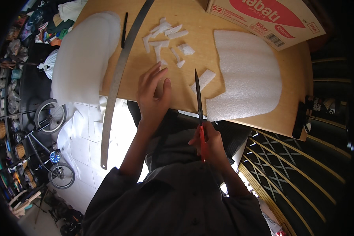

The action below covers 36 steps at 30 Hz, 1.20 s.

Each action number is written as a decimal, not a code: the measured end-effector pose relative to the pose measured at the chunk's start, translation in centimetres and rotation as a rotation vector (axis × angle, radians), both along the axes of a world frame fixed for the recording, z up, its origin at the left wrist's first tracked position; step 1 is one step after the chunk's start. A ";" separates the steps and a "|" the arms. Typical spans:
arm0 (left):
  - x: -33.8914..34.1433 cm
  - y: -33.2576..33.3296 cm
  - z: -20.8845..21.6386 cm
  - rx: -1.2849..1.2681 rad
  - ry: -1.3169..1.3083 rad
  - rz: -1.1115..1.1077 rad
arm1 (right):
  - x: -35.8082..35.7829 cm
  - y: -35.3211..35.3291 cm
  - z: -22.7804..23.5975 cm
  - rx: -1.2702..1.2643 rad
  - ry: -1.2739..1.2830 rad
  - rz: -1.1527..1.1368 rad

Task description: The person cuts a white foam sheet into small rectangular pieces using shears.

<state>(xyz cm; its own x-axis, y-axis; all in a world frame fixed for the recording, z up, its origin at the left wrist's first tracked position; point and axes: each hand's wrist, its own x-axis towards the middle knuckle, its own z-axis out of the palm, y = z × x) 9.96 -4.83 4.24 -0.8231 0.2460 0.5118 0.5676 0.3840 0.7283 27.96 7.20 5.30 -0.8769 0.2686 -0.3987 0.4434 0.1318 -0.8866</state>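
Note:
Scissors [199,102] with red handles and dark blades are gripped in my right hand [211,142] at the table's front edge. Their blades look closed together and point away from me. My left hand [153,88] is over the near edge of the table, fingers curved and apart, holding nothing. Its fingertips are close to a strip of white foam [158,53]; whether they touch it I cannot tell. A larger foam offcut [204,80] lies beside the blades. To the right is a white foam sheet [249,74] with a notched lower-left corner and a rounded right side.
Several foam scraps [161,29] are scattered on the wooden table [137,65]. A long metal ruler [120,74] overhangs the front edge, with a black pen-like stick [124,29] beside it. More foam sheets [82,59] hang over at left. A cardboard box [263,19] stands at back right.

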 end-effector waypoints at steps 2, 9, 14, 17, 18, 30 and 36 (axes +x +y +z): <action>-0.9 0.3 0.0 -0.063 0.070 0.026 | 0.1 0.1 0.2 -0.046 -0.036 -0.030; 1.6 0.7 -0.2 -0.204 -0.005 -0.180 | 2.2 1.4 1.1 -0.110 -0.105 0.085; 2.5 2.0 -0.2 -0.198 -0.084 -0.099 | 4.9 2.4 -1.4 -0.184 -0.092 0.093; 1.2 2.3 -0.1 -0.164 0.038 -0.075 | 5.1 3.0 -0.4 0.007 -0.036 0.180; 0.8 2.0 -0.1 -0.174 -0.081 -0.090 | 5.2 3.2 -0.4 0.027 -0.022 0.199; -2.5 1.9 15.8 0.750 -0.048 -0.758 | 4.7 2.7 0.9 -0.131 -0.235 0.144; -4.4 2.0 18.4 0.719 -0.152 -0.960 | 5.8 2.5 -0.4 0.010 -0.048 0.180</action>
